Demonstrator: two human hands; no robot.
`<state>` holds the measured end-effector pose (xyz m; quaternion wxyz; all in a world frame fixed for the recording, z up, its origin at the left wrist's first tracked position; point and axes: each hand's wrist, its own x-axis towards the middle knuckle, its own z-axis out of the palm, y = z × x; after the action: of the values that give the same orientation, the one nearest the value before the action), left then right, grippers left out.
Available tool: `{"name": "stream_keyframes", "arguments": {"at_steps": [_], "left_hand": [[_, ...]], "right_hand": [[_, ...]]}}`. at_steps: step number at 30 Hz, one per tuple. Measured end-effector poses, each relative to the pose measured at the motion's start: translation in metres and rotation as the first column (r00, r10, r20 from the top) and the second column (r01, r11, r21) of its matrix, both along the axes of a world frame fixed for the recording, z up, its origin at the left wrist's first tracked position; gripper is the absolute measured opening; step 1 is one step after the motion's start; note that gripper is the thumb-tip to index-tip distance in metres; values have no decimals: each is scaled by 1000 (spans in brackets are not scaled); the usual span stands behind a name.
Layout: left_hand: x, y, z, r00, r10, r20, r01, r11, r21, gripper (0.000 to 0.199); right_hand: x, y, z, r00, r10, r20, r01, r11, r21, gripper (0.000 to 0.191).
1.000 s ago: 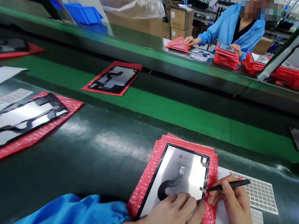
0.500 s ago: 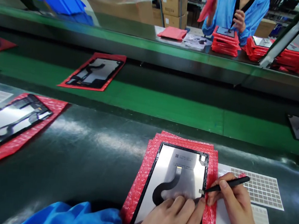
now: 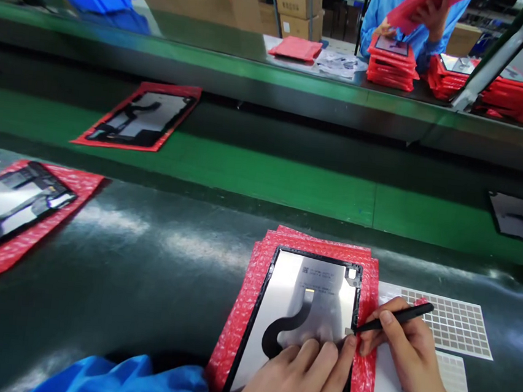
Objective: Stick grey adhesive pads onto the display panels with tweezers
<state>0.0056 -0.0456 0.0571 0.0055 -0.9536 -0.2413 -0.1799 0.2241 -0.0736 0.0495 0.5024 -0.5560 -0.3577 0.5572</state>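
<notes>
A tablet display panel [image 3: 292,310] lies back side up on stacked red bubble-wrap sleeves [image 3: 253,281], a black ribbon cable [image 3: 283,329] curving across its silver back. My left hand [image 3: 294,378] rests flat over the lower part of the panel, fingers extended, index fingertip near the right edge. Pinched in my right hand [image 3: 407,345] is a pair of black tweezers [image 3: 398,317]. Their tip meets the panel's right edge, at a small grey sticker [image 3: 349,332] beside my left index fingertip.
White sheets of small grey stickers [image 3: 448,322] lie right of the panel. Another panel [image 3: 5,208] sits on red wrap at left. Beyond, a green conveyor [image 3: 264,171] carries more panels [image 3: 142,117]. Across it, a co-worker [image 3: 417,20] handles a red sleeve beside red stacks [image 3: 391,70].
The tweezers' tip stays at the panel's right edge, my left index fingertip now closer to the sticker. Panels on the conveyor have shifted left. The co-worker's red sleeve is now over the stack.
</notes>
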Motion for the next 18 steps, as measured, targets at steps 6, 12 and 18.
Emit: {"name": "stream_keyframes", "arguments": {"at_steps": [6,12,18], "left_hand": [[-2,-3,-4,999,-17,-40,16,1000,-7,48],[-2,-1,-6,997,-15,-69,14,1000,-18,53],[-5,2,0,999,-20,-45,19,999,-39,54]], "right_hand": [[-1,1,-3,1000,-6,2,6,1000,-8,31],[10,-3,-1,990,-136,-37,138,990,37,32],[55,-35,16,940,-256,225,227,962,149,26]]}}
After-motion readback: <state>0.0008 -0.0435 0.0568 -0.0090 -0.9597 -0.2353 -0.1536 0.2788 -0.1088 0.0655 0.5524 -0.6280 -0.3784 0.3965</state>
